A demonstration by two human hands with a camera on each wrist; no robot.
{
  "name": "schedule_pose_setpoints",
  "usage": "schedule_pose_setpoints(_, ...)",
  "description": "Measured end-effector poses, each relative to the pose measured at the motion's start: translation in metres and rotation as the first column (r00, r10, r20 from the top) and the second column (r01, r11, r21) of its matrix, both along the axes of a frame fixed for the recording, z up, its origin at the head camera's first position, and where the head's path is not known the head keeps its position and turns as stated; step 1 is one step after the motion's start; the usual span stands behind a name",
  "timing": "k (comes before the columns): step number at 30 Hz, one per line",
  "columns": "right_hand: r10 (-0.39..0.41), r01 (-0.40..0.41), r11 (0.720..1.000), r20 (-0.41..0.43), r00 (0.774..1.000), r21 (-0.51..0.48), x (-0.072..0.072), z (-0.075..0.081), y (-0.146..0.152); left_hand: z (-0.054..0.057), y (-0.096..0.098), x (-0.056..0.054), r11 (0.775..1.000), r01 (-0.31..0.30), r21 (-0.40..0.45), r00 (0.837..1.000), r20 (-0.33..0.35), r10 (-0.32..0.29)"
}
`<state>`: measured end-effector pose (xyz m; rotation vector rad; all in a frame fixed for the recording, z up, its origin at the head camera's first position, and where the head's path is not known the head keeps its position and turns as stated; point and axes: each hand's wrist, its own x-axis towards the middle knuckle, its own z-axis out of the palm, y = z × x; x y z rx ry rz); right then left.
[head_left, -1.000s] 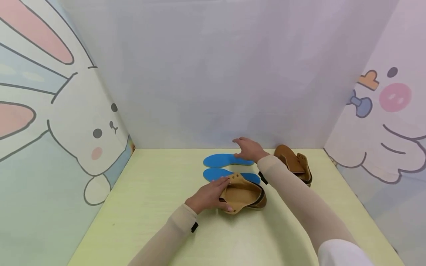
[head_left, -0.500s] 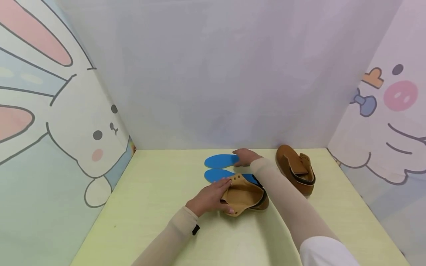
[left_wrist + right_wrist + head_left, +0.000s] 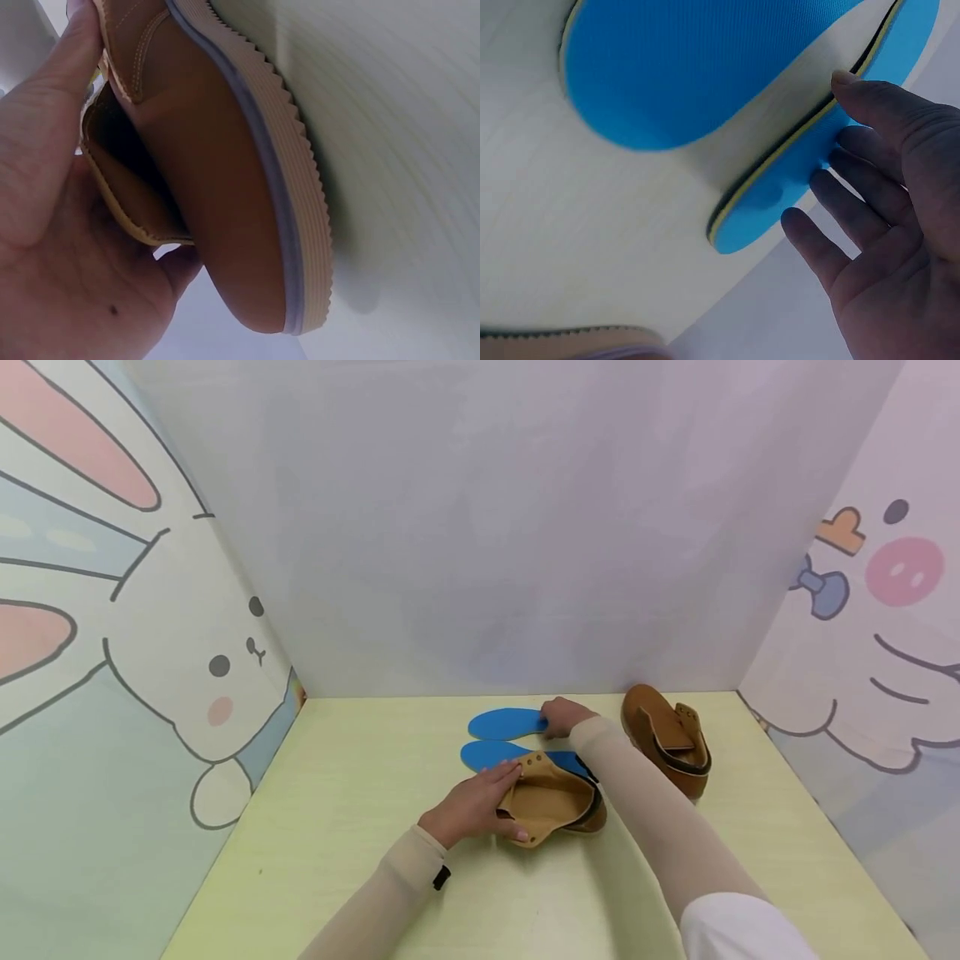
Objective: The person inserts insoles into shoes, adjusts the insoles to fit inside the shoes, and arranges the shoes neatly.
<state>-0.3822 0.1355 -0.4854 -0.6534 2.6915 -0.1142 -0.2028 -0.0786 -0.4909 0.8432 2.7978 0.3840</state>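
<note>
Holding the near brown shoe point(image 3: 555, 802) mid-surface with the left hand point(image 3: 467, 810), thumb and fingers spread across the open front, heel toward the right edge of the pale surface point(image 3: 360, 793). Could slide or tip under a harder push, from being held at the front alone with the sole point(image 3: 300, 187) as only footing; could crease at the eyelet flap point(image 3: 534, 762) if squeezed there. Just behind, to be watched next: the near blue insole point(image 3: 491, 754), flat on the surface, partly hidden by the shoe. Liable to be nudged askew by any backward shove of the shoe, or brushed by the right sleeve point(image 3: 641, 810), seemingly close over the right end. Farther back, near the far edge, pinching the right end of the far blue insole point(image 3: 506, 724) narrowly between thumb and fingers of the right hand point(image 3: 566, 716); impossible to tell whether raised there. Could twist or droop if lifted, from being held at one end only; could catch the neighboring insole if dragged nearer, from lying just beside it. Over by the far right corner, apart from both hands: the far brown shoe point(image 3: 667, 743), at risk of a knock from a wide rightward swing of the right sleeve.
</note>
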Motion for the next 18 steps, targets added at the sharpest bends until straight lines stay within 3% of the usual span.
schedule_pose_setpoints(10, -0.070, 0.070, 0.996, 0.002, 0.998, 0.049, 0.000, 0.001, 0.025, 0.001, -0.002, 0.001, 1.000, 0.008, 0.022, 1.000, 0.008, -0.008)
schedule_pose_setpoints(14, -0.087, 0.087, 0.995, 0.011, 0.996, 0.043, 0.010, 0.006, 0.029, -0.001, -0.004, -0.001, 0.999, 0.016, 0.035, 1.000, 0.008, -0.016)
schedule_pose_setpoints(18, -0.086, 0.085, 0.992, 0.004, 0.996, 0.096, 0.023, 0.013, 0.031, -0.003, -0.004, -0.003, 0.999, 0.018, 0.043, 1.000, 0.014, -0.018)
